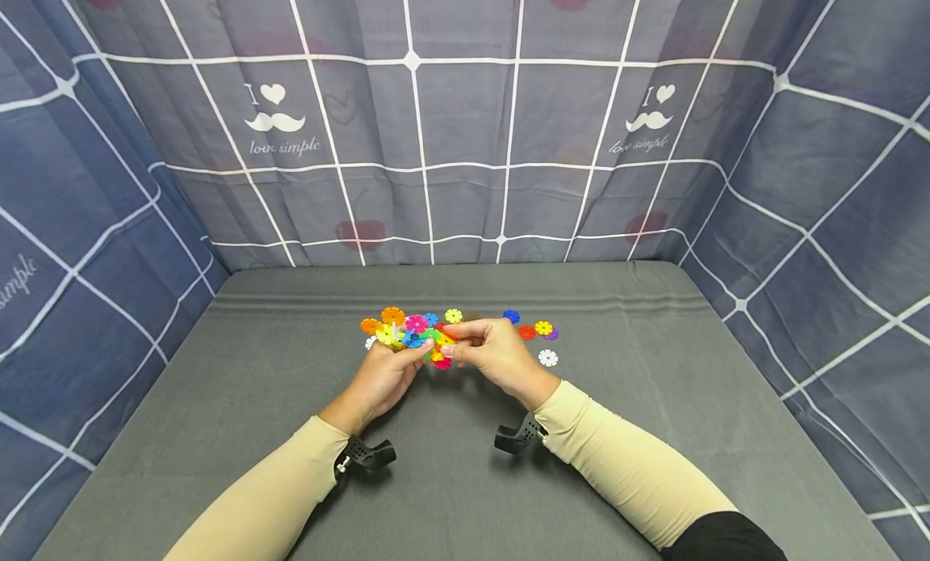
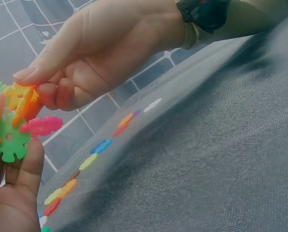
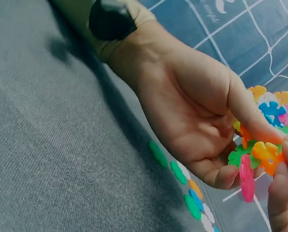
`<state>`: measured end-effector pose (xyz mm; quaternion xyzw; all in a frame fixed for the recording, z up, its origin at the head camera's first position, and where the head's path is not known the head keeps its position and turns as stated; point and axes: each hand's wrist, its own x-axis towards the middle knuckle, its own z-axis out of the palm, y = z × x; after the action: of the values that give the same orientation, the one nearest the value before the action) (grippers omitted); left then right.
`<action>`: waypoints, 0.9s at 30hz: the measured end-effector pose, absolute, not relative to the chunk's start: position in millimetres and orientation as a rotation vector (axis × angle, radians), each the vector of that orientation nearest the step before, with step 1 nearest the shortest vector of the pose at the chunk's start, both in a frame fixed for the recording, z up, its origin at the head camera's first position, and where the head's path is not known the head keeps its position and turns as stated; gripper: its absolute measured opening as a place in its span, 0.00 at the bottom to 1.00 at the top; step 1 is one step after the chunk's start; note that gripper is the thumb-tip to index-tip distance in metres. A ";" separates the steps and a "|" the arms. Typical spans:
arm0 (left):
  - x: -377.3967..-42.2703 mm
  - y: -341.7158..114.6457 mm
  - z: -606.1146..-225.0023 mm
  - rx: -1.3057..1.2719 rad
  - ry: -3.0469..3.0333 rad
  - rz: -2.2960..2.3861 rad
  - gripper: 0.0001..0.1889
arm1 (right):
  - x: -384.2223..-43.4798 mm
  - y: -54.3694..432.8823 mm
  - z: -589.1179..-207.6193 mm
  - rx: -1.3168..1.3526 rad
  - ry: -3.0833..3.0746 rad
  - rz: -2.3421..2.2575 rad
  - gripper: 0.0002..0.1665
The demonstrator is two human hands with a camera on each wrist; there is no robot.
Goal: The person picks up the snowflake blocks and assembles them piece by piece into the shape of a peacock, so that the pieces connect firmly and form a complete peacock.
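Note:
Several interlocking flower-shaped plastic discs, joined into a colourful cluster point(image 1: 416, 324), are held up above the grey table. My left hand point(image 1: 381, 375) grips the cluster from below, its thumb along the near side. On the cluster's right side, my right hand point(image 1: 501, 355) pinches an orange-yellow disc point(image 3: 267, 157) between thumb and fingers. Close to that disc are a green disc point(image 2: 11, 137) and a pink disc point(image 2: 45, 126), both part of the cluster. Whether the pinched disc is fully slotted in, I cannot tell.
Loose discs lie on the table behind and right of the hands: a white disc point(image 1: 548, 357), a red disc point(image 1: 526, 332), a yellow disc point(image 1: 543, 327) and a blue disc point(image 1: 511, 316). Green discs point(image 3: 158, 153) lie beyond the left hand. A checked curtain point(image 1: 465, 141) surrounds the table.

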<state>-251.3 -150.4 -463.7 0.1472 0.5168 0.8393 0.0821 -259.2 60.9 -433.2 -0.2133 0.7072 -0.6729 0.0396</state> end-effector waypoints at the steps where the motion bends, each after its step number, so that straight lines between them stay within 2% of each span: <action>1: -251.2 -150.7 -463.6 0.437 1.558 2.498 0.24 | -258.5 60.5 -433.2 -0.661 2.198 -2.047 0.19; 14: -252.1 -150.4 -461.5 0.428 1.664 2.418 0.24 | -249.4 57.9 -430.2 -0.778 2.680 -1.752 0.18; 27: -253.9 -150.9 -457.2 0.390 1.660 2.416 0.22 | -250.0 57.4 -423.1 -0.955 2.767 -1.721 0.18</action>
<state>-253.9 -150.9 -457.2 0.1313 0.5589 0.8136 0.0923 -250.0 57.4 -423.1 -0.2791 0.8084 -0.5026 -0.1267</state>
